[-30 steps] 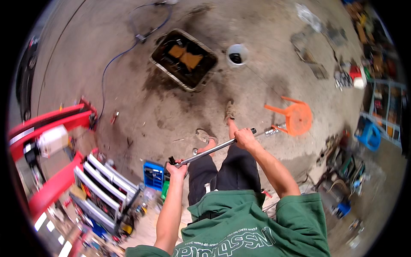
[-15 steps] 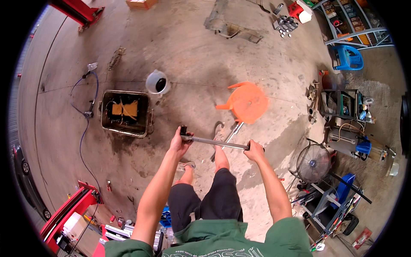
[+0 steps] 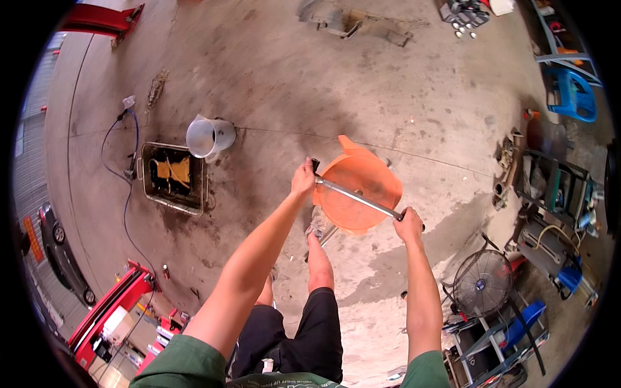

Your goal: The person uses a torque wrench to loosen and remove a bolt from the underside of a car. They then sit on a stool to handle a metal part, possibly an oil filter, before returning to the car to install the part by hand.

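A long silver socket wrench [image 3: 359, 199] is held slantwise between my two hands. My left hand [image 3: 302, 179] closes round its head end, where a black socket [image 3: 315, 166] sticks out past the fingers. My right hand [image 3: 408, 226] grips the black handle at the other end. Below the wrench's shaft is an orange plastic stool [image 3: 362, 174], with its round seat facing up. Another metal bar [image 3: 329, 235] lies partly hidden by the stool, close to my foot.
On the left floor sit a metal pan [image 3: 169, 204] of dark liquid with a yellow-brown piece inside, a translucent bucket [image 3: 223, 134] and a blue hose [image 3: 127, 213]. A red lift arm [image 3: 116, 304] is lower left. A fan [image 3: 480, 284] and a blue chair [image 3: 572, 96] stand right.
Both hands have carried the wrench forward and to the right, over the stool. My view has shifted. The bucket looks more tipped, and the stool appears larger and nearer.
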Action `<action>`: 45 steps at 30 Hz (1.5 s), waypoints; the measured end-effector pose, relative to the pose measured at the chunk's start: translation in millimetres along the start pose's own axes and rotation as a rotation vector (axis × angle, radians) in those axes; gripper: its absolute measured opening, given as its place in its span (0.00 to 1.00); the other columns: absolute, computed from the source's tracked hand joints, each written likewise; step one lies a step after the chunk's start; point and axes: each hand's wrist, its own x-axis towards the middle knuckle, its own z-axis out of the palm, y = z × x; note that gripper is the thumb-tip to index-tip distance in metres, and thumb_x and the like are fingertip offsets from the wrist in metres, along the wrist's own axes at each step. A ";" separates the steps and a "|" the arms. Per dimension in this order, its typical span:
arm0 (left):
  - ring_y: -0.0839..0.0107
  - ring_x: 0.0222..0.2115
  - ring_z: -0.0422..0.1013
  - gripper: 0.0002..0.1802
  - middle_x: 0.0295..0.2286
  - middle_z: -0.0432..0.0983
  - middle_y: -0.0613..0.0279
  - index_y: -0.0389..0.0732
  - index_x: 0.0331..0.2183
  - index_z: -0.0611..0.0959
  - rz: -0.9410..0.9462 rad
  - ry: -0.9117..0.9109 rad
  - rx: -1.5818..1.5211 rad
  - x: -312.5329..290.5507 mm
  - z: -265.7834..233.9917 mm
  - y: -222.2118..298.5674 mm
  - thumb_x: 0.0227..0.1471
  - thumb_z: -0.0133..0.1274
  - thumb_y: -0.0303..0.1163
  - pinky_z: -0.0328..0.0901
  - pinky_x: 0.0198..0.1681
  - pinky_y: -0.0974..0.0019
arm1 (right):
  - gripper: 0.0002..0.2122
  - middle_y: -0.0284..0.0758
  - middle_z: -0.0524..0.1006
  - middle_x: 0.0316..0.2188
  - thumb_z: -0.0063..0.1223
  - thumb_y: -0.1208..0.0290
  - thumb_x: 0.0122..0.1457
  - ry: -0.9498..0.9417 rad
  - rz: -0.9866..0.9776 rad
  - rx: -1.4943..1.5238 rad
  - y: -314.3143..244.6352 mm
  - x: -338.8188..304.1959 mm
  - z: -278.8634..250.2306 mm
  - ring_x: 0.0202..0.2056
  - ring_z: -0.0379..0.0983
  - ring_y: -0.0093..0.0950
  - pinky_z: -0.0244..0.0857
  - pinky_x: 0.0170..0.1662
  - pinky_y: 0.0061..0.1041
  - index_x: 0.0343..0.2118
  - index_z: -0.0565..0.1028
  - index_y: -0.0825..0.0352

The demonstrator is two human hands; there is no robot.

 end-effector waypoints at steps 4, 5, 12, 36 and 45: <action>0.47 0.42 0.73 0.34 0.37 0.77 0.42 0.36 0.38 0.79 0.092 -0.047 0.049 22.0 15.2 -30.4 0.59 0.37 0.60 0.65 0.46 0.52 | 0.10 0.45 0.75 0.29 0.59 0.70 0.44 0.038 -0.049 -0.014 5.8 17.0 16.6 0.36 0.73 0.45 0.65 0.40 0.45 0.28 0.73 0.67; 0.46 0.43 0.72 0.35 0.38 0.77 0.40 0.35 0.40 0.78 -0.039 -0.035 -0.031 14.2 25.5 -18.9 0.56 0.41 0.61 0.65 0.47 0.52 | 0.10 0.45 0.75 0.28 0.59 0.70 0.44 0.006 -0.029 -0.028 16.5 16.7 12.4 0.36 0.72 0.45 0.64 0.40 0.45 0.28 0.72 0.67; 0.42 0.42 0.72 0.33 0.37 0.77 0.39 0.35 0.43 0.77 -0.092 -0.180 0.000 1.6 6.7 6.0 0.53 0.46 0.58 0.66 0.46 0.50 | 0.11 0.44 0.74 0.31 0.60 0.72 0.45 0.138 -0.221 -0.159 9.2 16.1 18.4 0.38 0.71 0.46 0.62 0.43 0.45 0.31 0.72 0.68; 0.72 0.18 0.71 0.16 0.22 0.77 0.59 0.33 0.31 0.81 -0.668 0.284 -0.282 -269.5 -289.1 -384.6 0.53 0.52 0.39 0.66 0.20 0.66 | 0.14 0.41 0.76 0.28 0.60 0.68 0.49 -0.219 -0.122 0.165 -251.4 -63.8 -45.4 0.32 0.74 0.35 0.69 0.38 0.35 0.33 0.74 0.74; 0.60 0.26 0.78 0.19 0.27 0.81 0.52 0.34 0.32 0.83 -0.796 0.288 -0.644 -207.4 -365.6 -265.2 0.52 0.53 0.43 0.71 0.35 0.60 | 0.14 0.36 0.76 0.30 0.54 0.65 0.58 -0.610 0.242 0.155 -339.6 -3.9 -134.5 0.28 0.75 0.26 0.72 0.30 0.28 0.42 0.74 0.69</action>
